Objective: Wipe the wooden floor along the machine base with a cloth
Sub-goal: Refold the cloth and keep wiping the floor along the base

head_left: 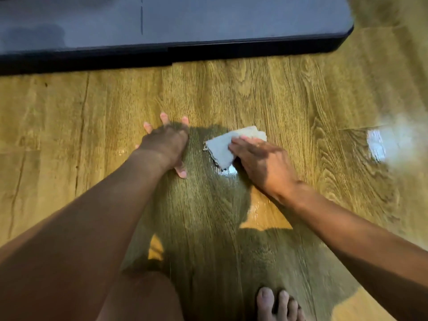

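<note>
The right hand (261,162) lies flat on a pale folded cloth (222,147), its fingers straight and close together, pressing the cloth down onto the wooden floor (289,100); the fingertips cover the cloth's right part while its left corner and frayed lower edge stick out beyond them. Just left of the cloth, apart from it, the left hand (165,144) is planted palm-down on the boards with fingers spread wide, the thumb pointing back toward the body, and the arm above it straight as if bearing weight. Both hands sit in a dark shadow that falls over the planks between them and runs back toward the person. A small wet-looking gleam shows on the floor right at the cloth's lower corner, and a brighter reflected patch (382,144) shines well off to the right. Beyond the hands, across a stretch of bare boards, the dark machine base (176,26) spans the top of the view, its rounded corner at the right. At the lower edge a bare foot (278,306) rests on the floor, and a bare knee (139,297) is to its left
</note>
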Motion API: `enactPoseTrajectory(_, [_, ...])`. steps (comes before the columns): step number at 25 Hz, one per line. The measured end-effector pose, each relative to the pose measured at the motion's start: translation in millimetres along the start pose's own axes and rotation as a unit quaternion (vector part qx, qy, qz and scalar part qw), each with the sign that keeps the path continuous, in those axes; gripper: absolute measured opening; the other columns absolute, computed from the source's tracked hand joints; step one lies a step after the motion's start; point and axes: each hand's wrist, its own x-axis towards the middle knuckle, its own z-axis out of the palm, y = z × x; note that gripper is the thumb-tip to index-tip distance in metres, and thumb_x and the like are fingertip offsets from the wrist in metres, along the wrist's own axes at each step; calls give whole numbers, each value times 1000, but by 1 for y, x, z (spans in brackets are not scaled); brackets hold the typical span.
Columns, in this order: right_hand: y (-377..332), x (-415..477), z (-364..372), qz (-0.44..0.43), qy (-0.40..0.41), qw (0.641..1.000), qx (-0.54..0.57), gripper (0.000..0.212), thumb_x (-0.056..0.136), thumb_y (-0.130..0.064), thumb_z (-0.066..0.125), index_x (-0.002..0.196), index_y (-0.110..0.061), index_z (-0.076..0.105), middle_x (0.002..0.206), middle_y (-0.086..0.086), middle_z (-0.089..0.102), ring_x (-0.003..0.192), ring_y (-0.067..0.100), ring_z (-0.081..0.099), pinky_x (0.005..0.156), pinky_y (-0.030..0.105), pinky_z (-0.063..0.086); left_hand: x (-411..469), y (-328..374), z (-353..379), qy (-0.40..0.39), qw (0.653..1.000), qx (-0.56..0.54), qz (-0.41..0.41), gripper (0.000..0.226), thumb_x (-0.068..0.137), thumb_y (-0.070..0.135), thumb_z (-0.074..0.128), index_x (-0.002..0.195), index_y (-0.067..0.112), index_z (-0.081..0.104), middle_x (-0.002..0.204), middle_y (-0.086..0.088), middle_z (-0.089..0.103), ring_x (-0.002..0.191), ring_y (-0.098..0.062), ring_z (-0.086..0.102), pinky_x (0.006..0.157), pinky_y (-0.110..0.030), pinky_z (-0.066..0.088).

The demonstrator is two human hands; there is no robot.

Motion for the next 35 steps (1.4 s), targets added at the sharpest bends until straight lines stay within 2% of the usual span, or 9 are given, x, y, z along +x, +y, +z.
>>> enactPoseTrajectory(3, [17,72,-8,47,-9,998,-51,36,101,-24,39,136,-21,48,144,2,45,130,26,45,94,47,50,4,-1,0,0,1000,1,1,135,64,28,86,148,27,-19,153,-19,-21,134,-56,-13,108,-60,24])
enactPoseTrajectory(7, [15,76,3,18,-9,999,-35,39,98,-27,46,134,-13,50,142,7,46,134,29,40,113,45,28,7,-4,4,2,1000,3,-4,137,63,29,86,147,28,-22,151,-20,-26,134,-55,-13,107,-60,25])
enactPoseTrajectory(10, [23,87,-2,40,-9,999,-11,38,100,-40,39,131,-23,52,141,4,49,131,30,45,108,45,36,10,-4,5,3,1000,8,-14,140,60,27,87,146,30,-24,149,-19,-29,136,-53,-12,107,-63,25])
enactPoseTrajectory(14, [42,166,-17,150,-15,989,-6,25,98,-40,43,110,-25,60,116,4,63,102,29,62,85,40,52,7,0,3,2,1000,5,-9,132,67,21,84,147,26,-21,157,-20,2,139,-48,10,110,-54,22])
enactPoseTrajectory(17, [28,147,-2,192,0,981,42,27,99,-34,46,122,-25,58,133,7,55,125,30,49,103,42,39,8,0,3,0,1000,11,-11,133,66,25,84,148,23,-21,153,-20,21,138,-45,20,109,-51,26])
enactPoseTrajectory(20, [19,98,-1,115,15,992,45,32,99,-25,48,129,-18,56,139,8,51,130,28,45,111,41,28,6,1,0,-7,999,37,-2,131,68,31,82,147,22,-24,149,-25,28,135,-47,28,106,-50,32])
enactPoseTrajectory(25, [60,156,-29,177,-23,982,59,25,99,-27,45,115,-21,63,117,8,65,104,26,62,96,43,48,3,-9,-1,-21,996,83,16,136,65,50,78,142,24,-32,149,-28,-23,135,-57,0,110,-56,22])
enactPoseTrajectory(32, [16,40,-8,165,40,985,35,26,99,-27,46,119,-23,61,133,2,57,126,24,49,106,40,34,12,-5,-3,-23,992,121,33,140,61,52,78,143,13,-29,147,-34,-21,137,-54,-1,109,-53,25])
enactPoseTrajectory(35, [27,53,-9,156,9,988,9,29,98,-29,49,126,-26,59,137,-3,53,128,21,48,107,39,35,9,-4,-3,-26,993,109,36,140,63,50,80,143,14,-29,147,-33,-22,137,-55,-2,111,-53,21])
